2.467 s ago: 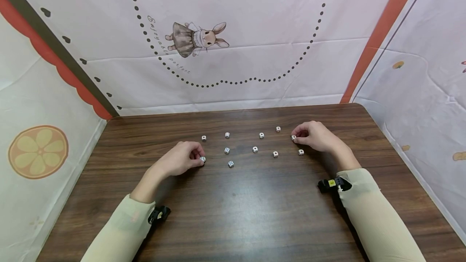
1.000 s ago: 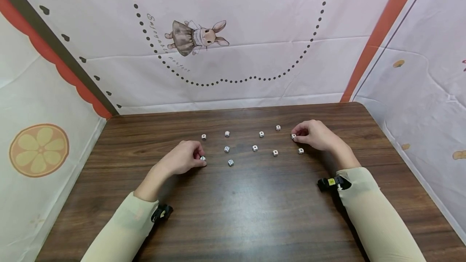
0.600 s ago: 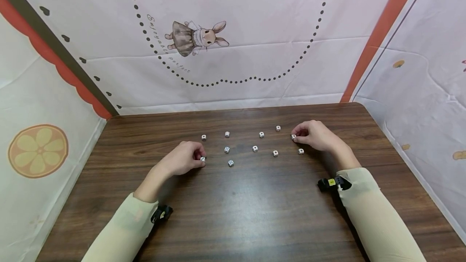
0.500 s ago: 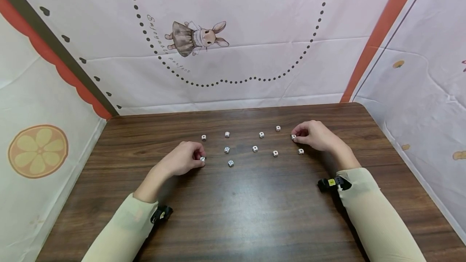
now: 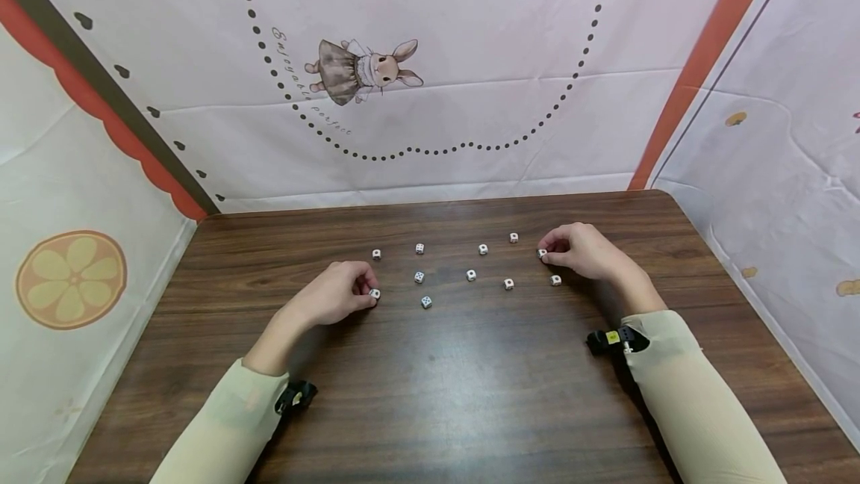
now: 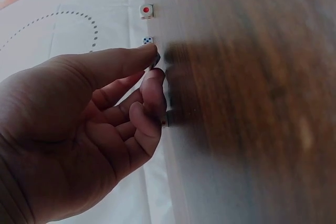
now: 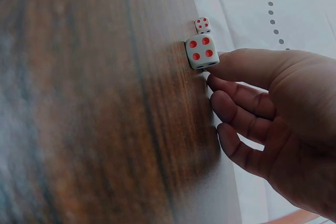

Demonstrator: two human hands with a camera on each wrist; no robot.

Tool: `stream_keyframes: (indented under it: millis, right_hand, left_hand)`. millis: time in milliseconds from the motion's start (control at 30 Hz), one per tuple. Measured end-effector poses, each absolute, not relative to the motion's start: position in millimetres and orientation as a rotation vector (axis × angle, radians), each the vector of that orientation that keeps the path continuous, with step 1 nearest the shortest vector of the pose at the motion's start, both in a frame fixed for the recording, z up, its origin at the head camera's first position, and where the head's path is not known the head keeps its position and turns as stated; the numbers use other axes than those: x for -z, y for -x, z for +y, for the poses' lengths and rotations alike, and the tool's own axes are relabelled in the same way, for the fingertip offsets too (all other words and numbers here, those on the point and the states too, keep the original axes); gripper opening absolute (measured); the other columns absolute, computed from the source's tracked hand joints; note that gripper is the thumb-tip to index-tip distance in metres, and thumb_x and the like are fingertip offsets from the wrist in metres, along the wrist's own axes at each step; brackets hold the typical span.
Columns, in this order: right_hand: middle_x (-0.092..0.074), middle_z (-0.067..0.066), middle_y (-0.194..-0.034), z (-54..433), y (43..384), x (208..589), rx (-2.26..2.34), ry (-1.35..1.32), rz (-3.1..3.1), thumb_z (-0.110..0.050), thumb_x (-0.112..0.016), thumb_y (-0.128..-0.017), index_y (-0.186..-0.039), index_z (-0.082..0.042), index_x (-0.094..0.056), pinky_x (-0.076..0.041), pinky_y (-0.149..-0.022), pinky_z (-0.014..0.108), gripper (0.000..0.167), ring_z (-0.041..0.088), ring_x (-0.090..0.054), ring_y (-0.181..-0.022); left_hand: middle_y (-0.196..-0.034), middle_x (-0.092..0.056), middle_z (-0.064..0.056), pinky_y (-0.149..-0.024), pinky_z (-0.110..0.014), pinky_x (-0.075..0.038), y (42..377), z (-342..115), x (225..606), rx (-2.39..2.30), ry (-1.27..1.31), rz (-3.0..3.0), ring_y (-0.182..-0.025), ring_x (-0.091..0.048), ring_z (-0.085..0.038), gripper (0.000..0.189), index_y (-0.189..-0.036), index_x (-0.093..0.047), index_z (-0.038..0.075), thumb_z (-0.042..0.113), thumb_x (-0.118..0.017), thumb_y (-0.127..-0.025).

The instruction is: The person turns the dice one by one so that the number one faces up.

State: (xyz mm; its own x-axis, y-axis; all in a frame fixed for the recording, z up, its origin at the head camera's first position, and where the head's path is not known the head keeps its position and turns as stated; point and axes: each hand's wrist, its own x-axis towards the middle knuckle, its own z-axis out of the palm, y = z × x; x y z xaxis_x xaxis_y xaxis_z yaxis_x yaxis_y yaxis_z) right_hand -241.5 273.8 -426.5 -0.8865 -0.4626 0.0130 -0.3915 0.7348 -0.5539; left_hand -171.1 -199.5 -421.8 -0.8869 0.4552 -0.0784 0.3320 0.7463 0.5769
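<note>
At opposite ends of the other dice (image 5: 471, 275) on the table (image 5: 443, 394), the left hand (image 5: 334, 293) holds one die (image 5: 375, 294) and the right hand (image 5: 583, 250) a second die (image 5: 541, 254) in narrow thumb-and-finger pinches, seemingly positioning them, which likely calls next for a light, level release.

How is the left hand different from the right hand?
The left hand is nearer the person; the right hand is farther back on the table. The left hand's fingers point rightward, while the right hand's point leftward. Both pinch a small white die, and both come out of pale sleeves.
</note>
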Motion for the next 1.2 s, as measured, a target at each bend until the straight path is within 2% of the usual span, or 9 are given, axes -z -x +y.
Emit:
stream_keyframes:
  millis: [833, 1200]
  right_hand:
    - [-0.075, 0.000, -0.095, 274.8, 240.9, 427.0, 0.846, 0.684, 2.810, -0.009, -0.079, -0.096, -0.106, -0.007, -0.079, -0.051, -0.085, 0.044, 0.010, 0.019, -0.065, -0.090]
    - [-0.075, -0.001, -0.093, 274.1, 242.6, 427.1, 0.843, 0.697, 2.811, -0.009, -0.079, -0.096, -0.105, -0.007, -0.079, -0.051, -0.084, 0.043, 0.009, 0.018, -0.065, -0.088]
  left_hand:
    - [-0.079, -0.062, 0.005, -0.074, -0.033, -0.048, 170.6, -204.0, 419.5, -0.785, -0.629, 2.723, -0.074, -0.058, -0.010, 0.015, -0.092, -0.067, 0.010, 0.004, -0.082, -0.091]
    - [-0.082, -0.062, 0.004, -0.076, -0.034, -0.048, 171.3, -205.9, 418.5, -0.777, -0.603, 2.695, -0.077, -0.058, -0.012, 0.019, -0.096, -0.068, 0.010, 0.006, -0.084, -0.089]
